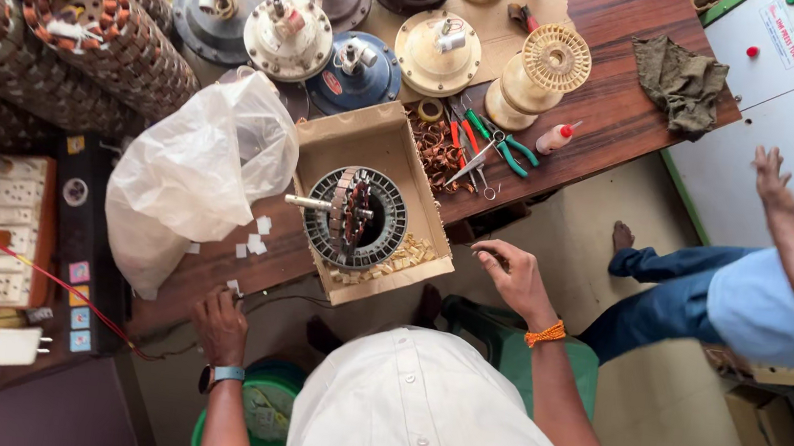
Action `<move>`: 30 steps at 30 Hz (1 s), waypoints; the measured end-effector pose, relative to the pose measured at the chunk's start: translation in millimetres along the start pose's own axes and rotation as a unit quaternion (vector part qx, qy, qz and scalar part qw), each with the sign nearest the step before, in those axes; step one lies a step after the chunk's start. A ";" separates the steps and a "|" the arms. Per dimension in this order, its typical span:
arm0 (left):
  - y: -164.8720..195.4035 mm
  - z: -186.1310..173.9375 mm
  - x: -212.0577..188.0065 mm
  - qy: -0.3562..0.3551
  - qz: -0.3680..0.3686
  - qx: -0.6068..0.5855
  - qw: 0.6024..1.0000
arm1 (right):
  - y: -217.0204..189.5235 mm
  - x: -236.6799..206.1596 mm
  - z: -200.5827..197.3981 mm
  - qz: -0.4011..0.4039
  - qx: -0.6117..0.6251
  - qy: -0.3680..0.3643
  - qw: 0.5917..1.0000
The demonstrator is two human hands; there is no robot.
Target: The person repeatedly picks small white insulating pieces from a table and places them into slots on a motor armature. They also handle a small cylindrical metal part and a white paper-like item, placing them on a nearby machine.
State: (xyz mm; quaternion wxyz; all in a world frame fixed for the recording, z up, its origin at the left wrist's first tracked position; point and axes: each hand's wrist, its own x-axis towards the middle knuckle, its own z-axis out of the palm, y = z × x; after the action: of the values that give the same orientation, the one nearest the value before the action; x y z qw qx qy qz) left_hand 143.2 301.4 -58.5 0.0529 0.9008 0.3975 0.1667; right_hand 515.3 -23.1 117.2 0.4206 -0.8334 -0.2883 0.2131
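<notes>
Wood-grain surface [616,99] carried the work: the left hand [221,325] pressed its near edge, its grip empty, while the right hand [511,276] pinched a thin dark tool beside the cardboard tray [381,138] holding a fan stator [355,217]. Steadying the tray looked wise; beyond, pliers [494,143] and fan motors [354,69] crowded the far side, leaving little room.
</notes>
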 end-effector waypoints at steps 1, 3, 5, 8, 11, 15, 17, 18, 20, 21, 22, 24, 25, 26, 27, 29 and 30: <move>-3.9 3.3 0.4 0.009 0.013 -0.005 1.000 | -1.2 1.6 0.4 -0.002 -0.003 -0.002 1.000; -5.9 6.7 1.4 0.015 0.024 0.003 1.000 | -4.8 5.6 1.5 -0.022 -0.007 -0.005 1.000; -4.2 6.7 0.1 0.001 0.020 0.031 0.999 | -9.8 8.9 4.9 -0.051 -0.008 -0.008 0.999; 0.7 4.5 0.4 0.008 0.009 -0.004 1.000 | -18.7 12.6 15.6 -0.097 0.021 -0.050 0.994; 0.9 -0.7 4.6 0.047 0.022 -0.033 0.998 | -26.7 14.0 28.0 -0.105 0.016 -0.092 0.990; -9.0 -2.9 4.6 0.027 0.066 -0.018 0.997 | -33.5 13.3 33.3 -0.092 0.002 -0.114 0.989; -12.4 1.2 4.3 0.015 0.076 -0.030 0.997 | -35.4 12.7 29.5 -0.105 0.001 -0.104 0.989; -13.5 4.3 3.0 0.022 0.078 -0.025 0.996 | -36.0 13.0 26.7 -0.108 0.003 -0.096 0.989; -13.7 7.9 -0.2 0.032 0.082 -0.014 0.996 | -36.7 12.9 20.8 -0.115 0.008 -0.083 0.990; -14.2 9.3 -0.4 0.035 0.078 -0.020 0.996 | -36.9 13.6 18.4 -0.098 -0.001 -0.086 0.992; -13.9 10.7 -1.6 0.036 0.077 -0.027 0.996 | -36.7 14.2 16.5 -0.078 -0.009 -0.086 0.993; -12.3 11.4 -1.2 0.041 0.074 -0.047 0.995 | -35.9 15.5 14.1 -0.065 -0.018 -0.079 0.995; -10.1 7.3 0.0 0.044 0.070 -0.058 0.995 | -36.0 16.0 13.8 -0.071 -0.018 -0.075 0.994; -6.7 0.6 1.1 0.043 0.069 -0.068 0.994 | -36.4 16.2 14.0 -0.074 -0.016 -0.070 0.995; -0.2 -8.1 1.7 0.073 0.051 -0.085 0.992 | -37.7 15.8 15.0 -0.076 -0.010 -0.078 0.994; 22.0 -28.5 11.2 0.135 0.017 -0.120 0.983 | -44.2 14.8 19.3 -0.083 0.005 -0.090 0.992; 34.8 -43.2 16.4 0.135 -0.001 -0.168 0.977 | -49.8 13.2 22.4 -0.080 0.041 -0.110 0.990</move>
State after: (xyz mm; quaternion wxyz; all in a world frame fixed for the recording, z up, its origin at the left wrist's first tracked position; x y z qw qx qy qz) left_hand 163.1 288.2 -5.8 0.1492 0.8481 0.3680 0.3509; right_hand 496.8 22.4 144.3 0.4361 -0.7609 -0.3899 0.2807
